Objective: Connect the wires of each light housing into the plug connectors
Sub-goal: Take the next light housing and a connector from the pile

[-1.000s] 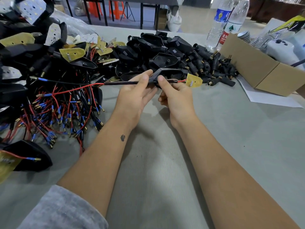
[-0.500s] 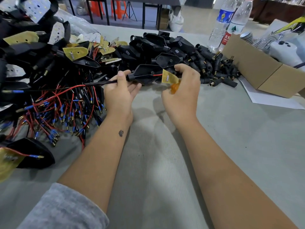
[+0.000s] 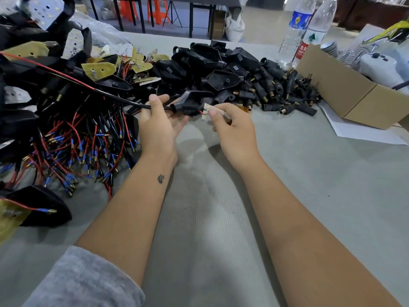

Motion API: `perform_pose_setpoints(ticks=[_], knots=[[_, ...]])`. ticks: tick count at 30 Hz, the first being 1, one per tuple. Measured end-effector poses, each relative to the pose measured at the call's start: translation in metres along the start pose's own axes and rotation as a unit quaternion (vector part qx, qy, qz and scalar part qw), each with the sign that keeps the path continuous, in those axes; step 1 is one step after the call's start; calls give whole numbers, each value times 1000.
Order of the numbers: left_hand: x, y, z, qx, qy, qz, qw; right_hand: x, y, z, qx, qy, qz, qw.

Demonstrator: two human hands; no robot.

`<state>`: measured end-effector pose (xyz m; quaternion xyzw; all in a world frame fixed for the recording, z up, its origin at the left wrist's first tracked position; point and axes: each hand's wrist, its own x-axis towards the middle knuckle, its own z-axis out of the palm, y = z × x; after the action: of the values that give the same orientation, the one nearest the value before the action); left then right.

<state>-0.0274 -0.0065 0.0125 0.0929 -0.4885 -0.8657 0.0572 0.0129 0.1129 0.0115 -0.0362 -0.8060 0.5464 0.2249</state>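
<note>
Bright, even light falls from above; soft shadows pool under the forearms at centre frame. Wide-angle bending stretches the edges, and the upper corners look slightly smeared.

Grey ribbed fabric-covered table (image 3: pixel 309 196). On it: tangle of red/black wires w/ blue-sleeved brass tips (image 3: pixel 73 149), 9–10 o'clock; heap of black plastic light housings (image 3: pixel 212 63), 12; pile of black plug connectors (image 3: pixel 285 91), 1; brown cardboard box (image 3: pixel 354 96) on white paper sheet (image 3: pixel 365 134), 2; two clear plastic water bottles (image 3: pixel 294 29), 1.
</note>
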Motion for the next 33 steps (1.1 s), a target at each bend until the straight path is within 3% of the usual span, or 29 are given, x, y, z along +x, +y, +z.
perform_pose_setpoints(ticks=[4, 7, 16, 24, 33], knots=[[-6, -4, 6, 48, -116, -27, 992, -1, -2, 1, 36, 9, 22, 999], [-7, -8, 6, 76, -151, -14, 986, 1, -2, -1, 53, 57, 48, 996], [-8, -7, 5, 95, -152, 31, 983, 5, 1, -4, 112, 59, 114, 985], [-8, -12, 3, 112, -205, 38, 972, 4, 7, -1, 23, 82, 78, 993], [-7, -11, 3, 143, -195, 31, 970, 4, 4, 0, -13, 134, 40, 990]])
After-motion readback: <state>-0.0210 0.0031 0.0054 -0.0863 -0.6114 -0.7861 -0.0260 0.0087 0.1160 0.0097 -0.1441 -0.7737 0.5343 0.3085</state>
